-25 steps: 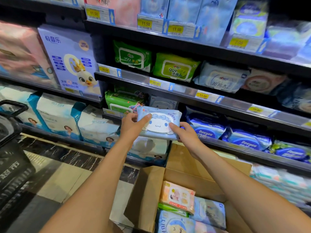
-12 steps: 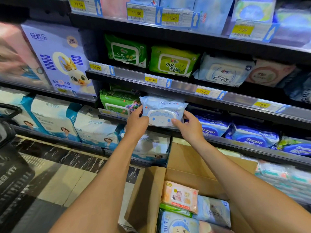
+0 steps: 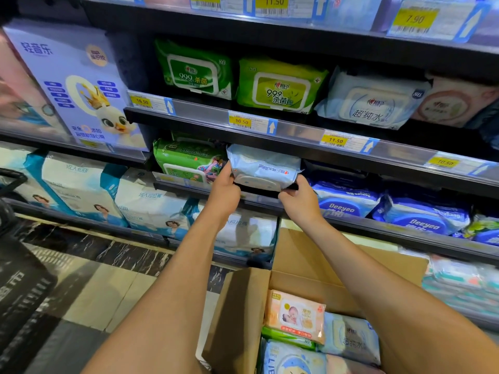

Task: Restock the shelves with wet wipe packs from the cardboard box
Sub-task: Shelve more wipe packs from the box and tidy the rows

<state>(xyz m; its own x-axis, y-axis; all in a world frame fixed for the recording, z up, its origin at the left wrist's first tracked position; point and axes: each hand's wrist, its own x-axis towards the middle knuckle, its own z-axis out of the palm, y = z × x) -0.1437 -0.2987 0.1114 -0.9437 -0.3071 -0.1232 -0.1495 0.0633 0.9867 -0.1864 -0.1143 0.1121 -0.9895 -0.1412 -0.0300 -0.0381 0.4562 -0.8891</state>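
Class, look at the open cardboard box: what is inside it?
Inside the cardboard box lie an orange baby wipe pack, a green pack partly under it, a pale blue pack and a blue cartoon pack. Anything deeper is covered.

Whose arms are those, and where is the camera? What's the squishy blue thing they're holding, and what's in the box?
There is no machine here. The arms belong to a person, and the one camera sits on that person's head, looking forward and down, so you see what they see. The left hand and the right hand each grip one end of a soft pale blue plastic pack of wet wipes. They hold it at the front of a dark shop shelf, between a green wipe pack and dark blue wipe packs. Below the arms stands an open brown cardboard box. Inside it lie more packs, such as a peach pack with a baby picture.
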